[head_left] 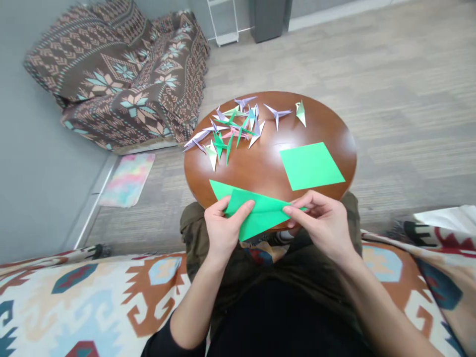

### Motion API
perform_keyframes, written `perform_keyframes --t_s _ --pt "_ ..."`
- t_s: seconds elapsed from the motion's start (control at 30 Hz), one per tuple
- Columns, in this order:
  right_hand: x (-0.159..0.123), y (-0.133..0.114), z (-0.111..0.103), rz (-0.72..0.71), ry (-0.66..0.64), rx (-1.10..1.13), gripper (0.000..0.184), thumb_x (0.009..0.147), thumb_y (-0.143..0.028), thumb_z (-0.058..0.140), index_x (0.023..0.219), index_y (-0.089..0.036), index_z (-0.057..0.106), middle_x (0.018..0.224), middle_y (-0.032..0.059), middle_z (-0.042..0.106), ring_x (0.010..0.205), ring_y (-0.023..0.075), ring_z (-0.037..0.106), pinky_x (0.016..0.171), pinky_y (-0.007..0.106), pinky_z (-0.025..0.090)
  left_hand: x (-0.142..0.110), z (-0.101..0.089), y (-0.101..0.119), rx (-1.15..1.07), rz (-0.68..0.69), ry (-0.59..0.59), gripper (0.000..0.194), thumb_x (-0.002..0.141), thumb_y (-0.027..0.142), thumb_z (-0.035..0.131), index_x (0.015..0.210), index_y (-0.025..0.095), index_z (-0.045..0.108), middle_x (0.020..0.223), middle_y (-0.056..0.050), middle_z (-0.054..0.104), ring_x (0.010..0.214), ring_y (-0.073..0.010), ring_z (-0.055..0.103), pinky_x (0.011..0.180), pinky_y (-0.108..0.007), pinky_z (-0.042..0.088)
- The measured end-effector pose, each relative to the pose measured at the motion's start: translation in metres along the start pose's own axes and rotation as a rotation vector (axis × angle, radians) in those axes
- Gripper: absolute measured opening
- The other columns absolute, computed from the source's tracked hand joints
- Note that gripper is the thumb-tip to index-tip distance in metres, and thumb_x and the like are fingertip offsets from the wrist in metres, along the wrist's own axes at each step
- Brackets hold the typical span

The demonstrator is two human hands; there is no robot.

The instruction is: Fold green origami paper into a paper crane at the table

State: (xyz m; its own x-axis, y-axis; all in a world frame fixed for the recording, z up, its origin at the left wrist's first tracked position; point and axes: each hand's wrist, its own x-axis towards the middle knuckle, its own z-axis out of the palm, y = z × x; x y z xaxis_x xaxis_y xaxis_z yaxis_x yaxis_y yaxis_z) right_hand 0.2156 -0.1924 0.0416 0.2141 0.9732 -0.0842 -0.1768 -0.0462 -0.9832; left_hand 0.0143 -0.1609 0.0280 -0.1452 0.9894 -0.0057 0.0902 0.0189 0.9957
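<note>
Left hand (223, 229): lower centre of frame, palm down, index finger extended flat, thumb tucked under, pinching. Right hand (323, 221): right of centre, fingertips pinched together, pointing left. Both forearms bare, rising from bottom edge, converging toward centre.

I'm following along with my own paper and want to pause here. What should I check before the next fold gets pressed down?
1. Both hands on the folded green paper sheet: ok; left hand pinches its left part, right hand its right tip.
2. Edges lined up: cannot tell, fingers cover them.
3. Sheet backed by the round brown wooden table: not ok, its lower part overhangs the near rim.
4. Spare flat green paper square at hand: ok.
5. Pile of folded paper figures clear of the work: ok, at the far side.
</note>
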Motion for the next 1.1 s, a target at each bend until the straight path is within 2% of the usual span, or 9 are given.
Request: perform_keyframes --t_s 0.5,0.6,0.67,0.73,0.8,0.87,0.97,1.03,1.1 --pt "0.001 0.003 0.003 -0.020 0.057 -0.011 0.033 0.069 -0.040 0.098 0.066 -0.021 0.072 0.077 0.0048 0.082 0.068 0.0161 0.075 0.066 0.026 0.063 -0.005 0.000 -0.002 0.046 0.069 0.014 0.045 0.081 0.039 0.087 0.063 0.019 0.052 0.061 0.006 0.048 0.058 -0.0099 0.043 0.058 -0.023 0.043" --pt "0.001 0.003 0.007 -0.039 0.070 -0.009 0.039 0.070 -0.043 0.098 0.070 -0.022 0.065 0.078 0.0047 0.081 0.069 0.0174 0.076 0.065 0.027 0.063 -0.004 0.001 -0.006 0.064 0.076 0.027 0.042 0.082 0.040 0.087 0.068 0.020 0.053 0.063 0.006 0.052 0.059 -0.0107 0.050 0.061 -0.023 0.046" --pt "0.001 0.003 0.006 -0.063 0.083 -0.001 0.045 0.069 -0.043 0.098 0.077 -0.024 0.058 0.077 0.0024 0.081 0.070 0.0181 0.077 0.064 0.027 0.063 -0.001 0.001 -0.007 0.051 0.113 0.013 0.033 0.082 0.037 0.087 0.084 0.021 0.058 0.081 0.003 0.068 0.074 -0.0150 0.066 0.072 -0.026 0.054" --pt "0.002 0.005 0.001 -0.117 0.077 -0.039 0.046 0.072 -0.039 0.097 0.085 -0.026 0.055 0.078 0.0000 0.080 0.073 0.0185 0.078 0.065 0.026 0.063 0.002 0.000 -0.003 0.087 0.230 0.025 0.044 0.081 0.034 0.087 0.115 0.024 0.060 0.126 -0.007 0.072 0.111 -0.0238 0.072 0.094 -0.035 0.059" --pt "0.003 0.007 -0.006 -0.197 0.042 -0.152 0.040 0.079 -0.035 0.092 0.092 -0.027 0.056 0.081 -0.0003 0.080 0.079 0.0197 0.080 0.071 0.028 0.064 0.003 -0.003 0.008 0.273 0.429 0.084 0.070 0.081 0.033 0.087 0.141 0.028 0.052 0.164 -0.013 0.048 0.147 -0.0327 0.053 0.117 -0.050 0.049" --pt "0.005 0.008 -0.014 -0.290 -0.009 -0.324 0.033 0.085 -0.033 0.088 0.098 -0.027 0.058 0.087 0.0011 0.081 0.085 0.0217 0.081 0.077 0.031 0.065 0.001 -0.007 0.028 0.546 0.646 0.081 0.062 0.081 0.031 0.087 0.138 0.029 0.061 0.169 -0.012 0.043 0.163 -0.0418 0.028 0.131 -0.066 0.026" --pt "0.009 0.005 -0.019 -0.434 -0.066 -0.534 0.025 0.090 -0.031 0.082 0.103 -0.027 0.060 0.093 0.0029 0.081 0.088 0.0236 0.082 0.079 0.032 0.066 -0.005 -0.010 0.064 0.767 0.791 0.071 0.056 0.077 0.036 0.092 0.129 0.036 0.072 0.171 -0.004 0.043 0.168 -0.0468 0.000 0.135 -0.070 -0.003" --pt "0.011 0.000 -0.018 -0.507 -0.095 -0.613 0.022 0.092 -0.028 0.080 0.103 -0.028 0.061 0.093 0.0025 0.081 0.087 0.0228 0.083 0.077 0.030 0.065 -0.007 -0.007 0.080 0.799 0.771 -0.119 0.059 0.080 0.042 0.091 0.134 0.035 0.070 0.166 -0.007 0.052 0.166 -0.0493 0.012 0.133 -0.073 0.001" --pt "0.011 -0.005 -0.015 -0.549 -0.129 -0.650 0.020 0.093 -0.026 0.078 0.102 -0.027 0.061 0.092 0.0015 0.081 0.085 0.0217 0.083 0.076 0.028 0.064 -0.004 -0.001 0.086 0.808 0.736 -0.393 0.056 0.087 0.044 0.084 0.138 0.028 0.067 0.150 -0.014 0.067 0.149 -0.0453 0.051 0.130 -0.071 0.020"
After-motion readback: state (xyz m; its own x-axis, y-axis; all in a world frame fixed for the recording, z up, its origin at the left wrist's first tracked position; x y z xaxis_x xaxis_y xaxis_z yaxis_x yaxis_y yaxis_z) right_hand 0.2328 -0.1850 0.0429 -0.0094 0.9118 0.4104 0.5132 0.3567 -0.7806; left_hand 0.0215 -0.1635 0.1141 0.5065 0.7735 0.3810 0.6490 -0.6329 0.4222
